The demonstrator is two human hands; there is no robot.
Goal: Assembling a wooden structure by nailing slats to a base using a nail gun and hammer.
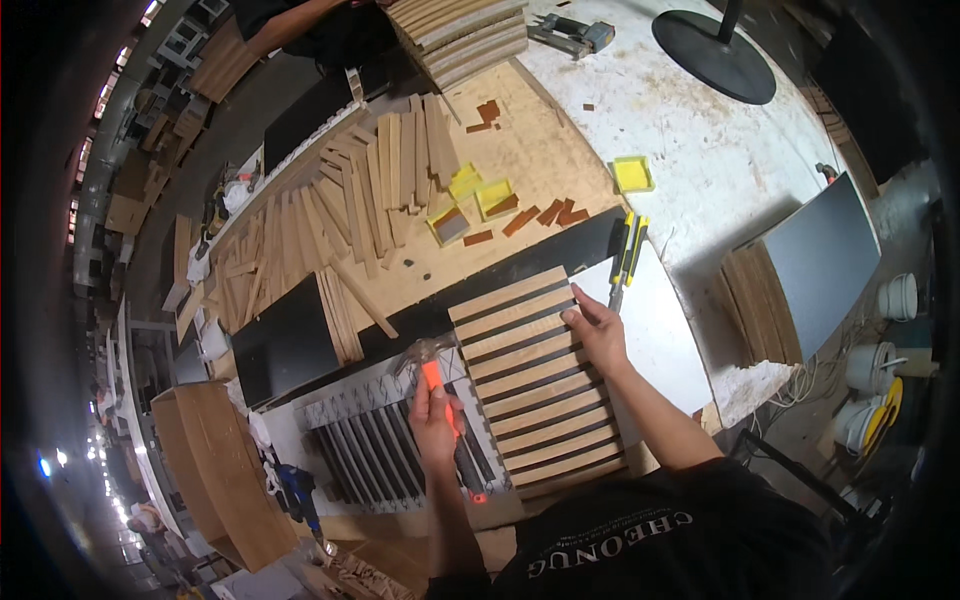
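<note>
My left hand (433,425) is closed round the orange handle of a hammer (432,374), whose metal head points away from me. Just right of it lies a slatted wood panel (540,385), with light wood strips alternating with dark gaps. My right hand (600,338) grips that panel's right edge near its far corner, thumb and forefinger at the end of a strip. Beneath the hammer is a white-edged jig (350,440) with dark bars. A yellow-and-black utility knife (628,250) lies beyond my right hand.
Loose wood strips (350,190) pile up at the far left. Yellow trays (632,175) and reddish-brown pieces (520,220) lie farther back. Stacked dark panels (800,280) stand at right, a cardboard box (215,470) at left. A nail gun (575,35) and another person's arm (290,25) are at the back.
</note>
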